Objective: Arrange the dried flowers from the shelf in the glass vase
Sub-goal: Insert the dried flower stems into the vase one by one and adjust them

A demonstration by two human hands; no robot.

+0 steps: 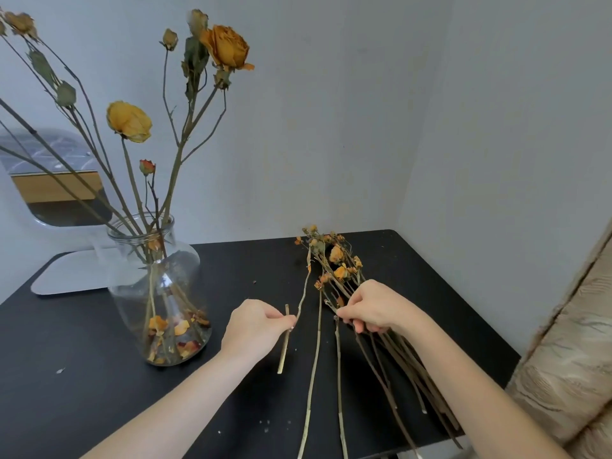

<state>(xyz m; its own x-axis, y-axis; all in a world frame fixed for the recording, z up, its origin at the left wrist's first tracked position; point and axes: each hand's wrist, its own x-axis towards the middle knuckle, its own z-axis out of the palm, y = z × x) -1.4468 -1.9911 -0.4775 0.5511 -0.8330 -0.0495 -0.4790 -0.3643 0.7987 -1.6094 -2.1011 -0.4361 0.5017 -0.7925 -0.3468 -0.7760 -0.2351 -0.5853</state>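
Pinches short cut stem (283, 342) w/ L hand (256, 326): thumb & fingertips closed narrow near its top end, other fingers curled in. Holds it tilted, lower end over mid-surface of black table (99, 376). Thin curved stem (303, 299) right at same fingertips; touching or just beside, can't tell.

Grips bundle of dried flowers (341, 270) w/ R hand (374, 308), fingers curled down over the stalks, fingertips tight on one stem end. Bundle flat along R edge, heads toward back R corner, cut ends at front edge.

Two loose long stems (314, 359) flat btwn the hands, running to front edge.

Glass vase (159, 293) upright toward back L of surface, well apart from L hand, w/ tall dried roses (227, 48) in it & fallen petals (182, 329) at bottom. White-based mirror (73, 273) in back L corner, behind vase.
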